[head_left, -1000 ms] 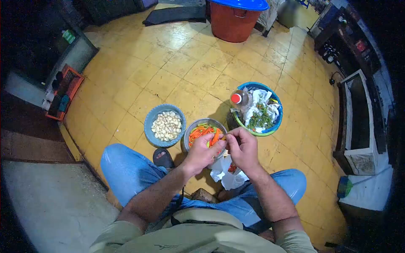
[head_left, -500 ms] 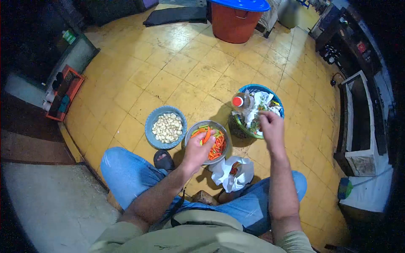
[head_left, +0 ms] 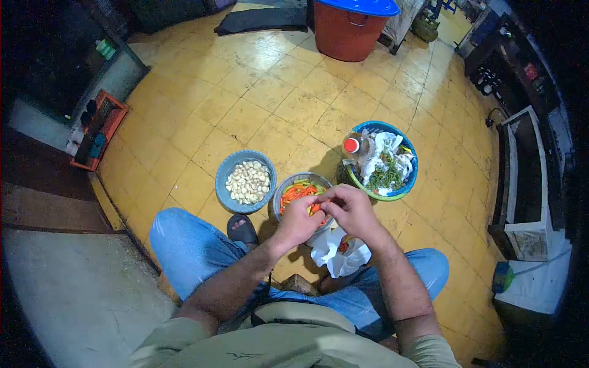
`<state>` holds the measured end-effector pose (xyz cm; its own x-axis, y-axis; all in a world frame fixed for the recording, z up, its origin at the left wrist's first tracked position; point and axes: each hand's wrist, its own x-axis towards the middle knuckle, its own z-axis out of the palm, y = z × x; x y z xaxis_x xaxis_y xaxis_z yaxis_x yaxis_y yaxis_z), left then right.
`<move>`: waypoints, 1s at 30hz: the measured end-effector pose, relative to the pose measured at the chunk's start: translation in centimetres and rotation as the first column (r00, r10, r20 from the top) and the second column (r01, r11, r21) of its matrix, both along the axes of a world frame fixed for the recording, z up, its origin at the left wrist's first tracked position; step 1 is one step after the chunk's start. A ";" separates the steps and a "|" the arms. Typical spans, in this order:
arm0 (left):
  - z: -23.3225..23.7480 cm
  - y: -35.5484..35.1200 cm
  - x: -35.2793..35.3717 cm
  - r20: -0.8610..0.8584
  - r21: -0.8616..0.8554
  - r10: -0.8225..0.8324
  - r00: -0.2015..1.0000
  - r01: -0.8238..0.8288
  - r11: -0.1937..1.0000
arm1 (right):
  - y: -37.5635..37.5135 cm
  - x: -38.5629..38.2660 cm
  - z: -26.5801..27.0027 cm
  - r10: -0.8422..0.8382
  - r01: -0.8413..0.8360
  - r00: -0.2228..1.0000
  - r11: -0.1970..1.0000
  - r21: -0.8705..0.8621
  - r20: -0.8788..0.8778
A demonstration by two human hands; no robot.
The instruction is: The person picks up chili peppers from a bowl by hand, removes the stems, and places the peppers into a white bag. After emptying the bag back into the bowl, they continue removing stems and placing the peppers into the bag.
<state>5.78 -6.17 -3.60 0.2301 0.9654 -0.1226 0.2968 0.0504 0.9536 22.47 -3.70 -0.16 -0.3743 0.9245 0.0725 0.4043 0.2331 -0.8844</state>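
Over a grey basket (head_left: 276, 197) of red, orange and green chili peppers (head_left: 299, 191), my two hands meet. My left hand (head_left: 297, 222) is closed around orange-red chili peppers (head_left: 316, 208), partly hidden by the fingers. The fingertips of my right hand (head_left: 353, 211) pinch at the end of a chili pepper there. Left of the basket stands a blue bowl (head_left: 222, 195) of peeled garlic cloves (head_left: 248, 182). Just below my right hand, a white plastic bag (head_left: 343, 262) lies open with some red chili peppers (head_left: 343, 245) inside.
A blue-and-green waste basket (head_left: 412, 178) at right holds plastic scraps, green stems (head_left: 388, 173) and a red-capped bottle (head_left: 352, 146). Farther off stand a red-brown tub (head_left: 348, 34) with a blue lid and a black mat (head_left: 261, 20). An orange crate (head_left: 111, 132) sits at left.
My right hand has come from above the waste basket, left and down, to meet my left hand at the chili peppers. The green stems in the waste basket now show.
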 end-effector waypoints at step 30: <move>1.8 0.1 -0.6 -0.110 0.365 0.074 0.991 -0.029 0.930 | -0.4 -0.1 -1.2 -0.249 0.235 0.965 0.960 -0.152 -0.081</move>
<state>5.22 -6.02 -1.78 0.1842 0.9593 0.2139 0.4161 -0.2733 0.8673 22.39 -4.12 -1.37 -0.1355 0.9900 -0.0390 0.3425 0.0098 -0.9395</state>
